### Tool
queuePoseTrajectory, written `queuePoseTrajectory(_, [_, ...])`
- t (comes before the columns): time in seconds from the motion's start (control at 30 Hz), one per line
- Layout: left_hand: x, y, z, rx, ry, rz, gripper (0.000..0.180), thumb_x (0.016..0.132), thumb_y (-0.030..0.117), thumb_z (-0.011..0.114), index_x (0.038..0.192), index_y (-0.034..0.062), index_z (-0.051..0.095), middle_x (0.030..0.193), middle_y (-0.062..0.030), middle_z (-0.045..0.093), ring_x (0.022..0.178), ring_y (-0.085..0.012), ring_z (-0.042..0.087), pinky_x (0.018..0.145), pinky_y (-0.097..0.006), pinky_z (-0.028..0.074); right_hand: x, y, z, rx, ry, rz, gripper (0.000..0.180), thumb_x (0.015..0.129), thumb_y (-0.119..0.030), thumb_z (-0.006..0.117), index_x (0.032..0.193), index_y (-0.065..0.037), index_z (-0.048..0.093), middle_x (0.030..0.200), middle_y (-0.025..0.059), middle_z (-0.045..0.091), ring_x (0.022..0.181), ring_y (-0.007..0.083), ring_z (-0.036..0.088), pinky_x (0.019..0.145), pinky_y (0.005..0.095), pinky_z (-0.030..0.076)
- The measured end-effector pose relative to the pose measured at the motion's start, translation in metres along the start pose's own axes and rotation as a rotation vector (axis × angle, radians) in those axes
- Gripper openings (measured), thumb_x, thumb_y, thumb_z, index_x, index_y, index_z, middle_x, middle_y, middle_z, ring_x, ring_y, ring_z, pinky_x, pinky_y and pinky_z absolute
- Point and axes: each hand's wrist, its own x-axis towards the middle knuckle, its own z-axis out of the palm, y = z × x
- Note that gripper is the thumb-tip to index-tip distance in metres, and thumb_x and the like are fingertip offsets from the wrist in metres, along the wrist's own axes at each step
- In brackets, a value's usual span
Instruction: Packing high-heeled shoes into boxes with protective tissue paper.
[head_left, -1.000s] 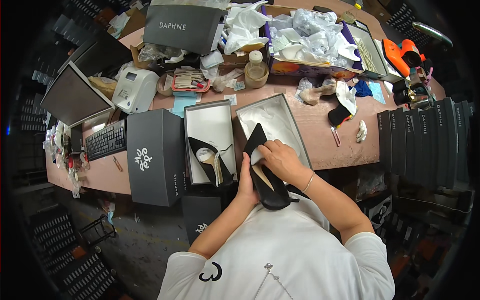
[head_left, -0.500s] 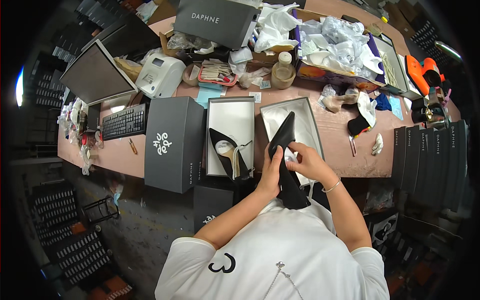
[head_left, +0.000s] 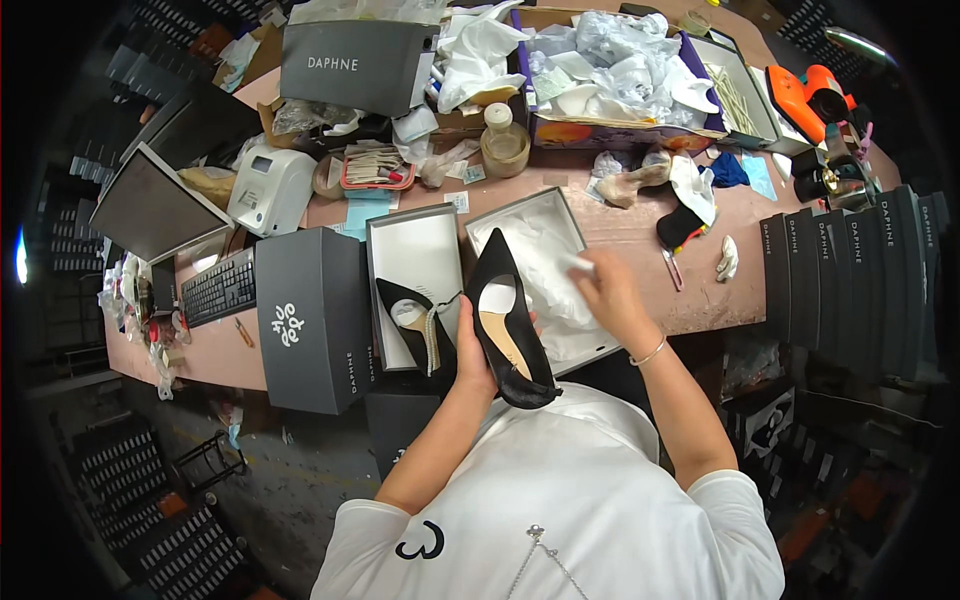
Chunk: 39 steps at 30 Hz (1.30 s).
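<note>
A black pointed high-heel shoe (head_left: 513,345) rests in my left hand (head_left: 473,350), which is wrapped round its side. Its toe points away from me and its beige insole faces up, with a white patch inside near the toe. My right hand (head_left: 615,298) is to the right of the shoe, over the open box, and blurred by motion. Its fingers pinch a small white piece (head_left: 580,263), too smeared to name. The matching shoe (head_left: 410,322), with a beaded strap, lies in the open shoebox half (head_left: 386,240) on the left.
White tissue paper (head_left: 540,262) lines the right-hand box half (head_left: 578,228). A grey shoebox (head_left: 312,320) and a keyboard (head_left: 218,287) are at the left. Stacked shoeboxes (head_left: 850,275) stand at the right. Behind are a jar (head_left: 504,150) and a carton (head_left: 630,135) of crumpled paper.
My right hand has left the shoe and moved right with a small white piece. My left hand has turned the shoe so its opening faces up. The whole view has shifted.
</note>
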Motion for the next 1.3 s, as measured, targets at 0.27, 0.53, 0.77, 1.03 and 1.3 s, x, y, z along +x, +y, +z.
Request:
queuePoseTrajectory(0.27, [-0.011,-0.031,-0.001,0.112,-0.049,0.007,0.052,0.091,0.045,0.059,0.128,0.009,0.049,0.118,-0.008,0.058,0.108,-0.0209,0.058,0.091,-0.037,0.049,0.0,-0.056,0.043,-0.304,-0.23,-0.085,0.055,0.069,-0.004,0.068,0.121,-0.012,0.051,0.113,0.0139,0.056,0.095,0.0323,0.059,0.072,0.0397,0.049])
queuePoseTrajectory(0.53, [-0.032,-0.026,0.0,0.032,0.014,-0.026,0.049,0.088,0.042,0.058,0.122,0.0063,0.051,0.111,-0.0101,0.06,0.101,-0.0233,0.062,0.089,-0.039,0.051,-0.005,-0.044,0.08,0.1,-0.268,-0.136,0.093,0.066,-0.004,0.067,0.149,-0.016,0.026,0.147,0.0286,0.023,0.129,0.0416,0.036,0.106,0.0477,0.031])
queuePoseTrajectory(0.77, [-0.033,-0.029,-0.008,0.079,0.1,-0.023,0.047,0.087,0.041,0.052,0.115,0.0036,0.055,0.1,-0.0124,0.064,0.089,-0.0251,0.065,0.078,-0.037,0.055,0.009,-0.028,0.068,0.169,-0.585,-0.054,0.094,0.073,-0.011,0.071,0.151,-0.01,0.018,0.149,0.0262,0.022,0.136,0.0416,0.028,0.114,0.0446,0.021])
queuePoseTrajectory(1.03, [-0.02,-0.003,-0.027,0.066,0.158,0.064,0.058,0.085,0.054,0.05,0.113,0.0032,0.057,0.093,-0.017,0.065,0.083,-0.0277,0.065,0.074,-0.038,0.055,-0.02,0.05,0.097,-0.328,-0.536,-0.03,0.039,0.081,-0.017,0.066,0.118,-0.009,0.057,0.113,0.0165,0.059,0.095,0.0328,0.063,0.076,0.0399,0.053])
queuePoseTrajectory(1.3, [-0.02,-0.005,-0.031,-0.027,0.111,0.073,0.061,0.09,0.059,0.047,0.112,0.0043,0.059,0.099,-0.0124,0.066,0.087,-0.0252,0.066,0.078,-0.039,0.055,-0.01,0.006,0.061,0.286,-0.401,0.287,0.033,0.086,-0.009,0.055,0.119,-0.004,0.057,0.084,0.0143,0.063,0.069,0.0229,0.062,0.067,0.0344,0.053])
